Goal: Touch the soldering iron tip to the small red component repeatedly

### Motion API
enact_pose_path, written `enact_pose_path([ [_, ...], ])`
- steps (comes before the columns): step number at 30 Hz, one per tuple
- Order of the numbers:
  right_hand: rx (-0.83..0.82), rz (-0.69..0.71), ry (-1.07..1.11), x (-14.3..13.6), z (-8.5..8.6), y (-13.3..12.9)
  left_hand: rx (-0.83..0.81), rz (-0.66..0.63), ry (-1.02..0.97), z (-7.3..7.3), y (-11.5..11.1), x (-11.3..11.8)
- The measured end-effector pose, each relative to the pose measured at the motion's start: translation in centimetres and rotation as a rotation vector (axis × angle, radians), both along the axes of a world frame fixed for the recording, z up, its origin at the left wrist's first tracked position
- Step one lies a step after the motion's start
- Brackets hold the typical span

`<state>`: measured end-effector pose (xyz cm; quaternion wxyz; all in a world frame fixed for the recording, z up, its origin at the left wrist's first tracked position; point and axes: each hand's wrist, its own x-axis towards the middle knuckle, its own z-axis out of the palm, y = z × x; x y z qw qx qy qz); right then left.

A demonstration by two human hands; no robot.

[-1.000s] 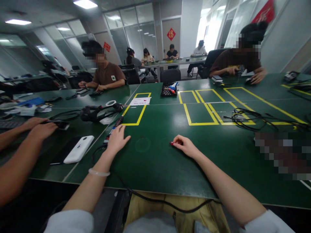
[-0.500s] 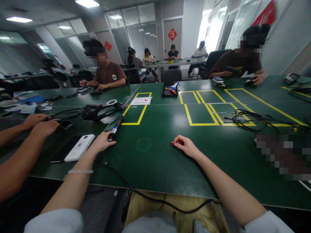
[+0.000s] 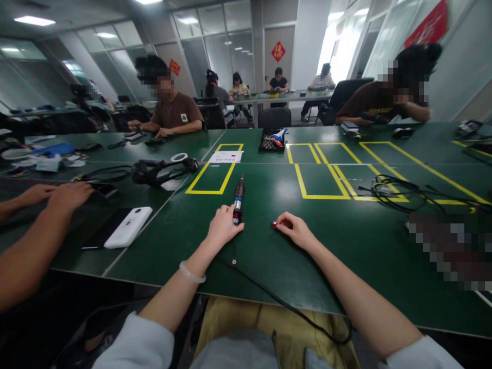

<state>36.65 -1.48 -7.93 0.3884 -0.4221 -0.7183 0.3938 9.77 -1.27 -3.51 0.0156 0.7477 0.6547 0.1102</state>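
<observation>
My left hand (image 3: 223, 226), with a pale bracelet at its wrist, is wrapped around the rear part of an electric screwdriver (image 3: 239, 197). This tool has a dark body, a silver and blue band, and a thin bit pointing away from me. It is just above or on the green table; which, I cannot tell. To the right, my right hand (image 3: 294, 228) pinches a small red and black piece (image 3: 273, 224) between thumb and fingertips, low over the table. The piece is too small to name. A gap of bare tabletop separates the two hands.
A black cable (image 3: 277, 297) runs across the table's front edge. Yellow tape outlines (image 3: 326, 197) mark the green table (image 3: 261, 179). A black tray (image 3: 265, 143) holds tools at the back. At left are a white power bank-like block (image 3: 128, 228) and a co-worker's hands (image 3: 71, 195).
My left hand has carried the screwdriver rightward, from beside the left tape outline to near my right hand. My right hand keeps its pinch on the red piece in nearly the same place.
</observation>
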Motion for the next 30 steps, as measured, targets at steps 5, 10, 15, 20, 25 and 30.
enact_pose_path([
  [5, 0.043, -0.065, 0.011, -0.1, -0.2, 0.0, 0.04, -0.127, -0.069, -0.6, -0.9, 6.3],
  [10, 0.117, -0.085, -0.097, 0.2, -0.6, 0.1, 0.046, -0.198, -0.117, -0.9, -1.3, 9.1],
  [15, 0.15, -0.076, -0.131, 0.4, -0.7, 0.3, 0.037, -0.197, -0.158, -0.9, -1.5, 9.6],
  [20, 0.164, -0.086, -0.113, 0.2, -0.2, 0.2, 0.039, -0.195, -0.145, -1.0, -1.5, 9.6],
  [25, 0.16, -0.076, -0.1, 0.0, 0.5, -0.2, 0.083, -0.196, -0.082, -1.2, -1.3, 9.8],
  [30, 0.103, -0.091, -0.061, 0.6, 0.5, -0.1, 0.109, -0.147, -0.063, -1.0, -0.8, 10.4],
])
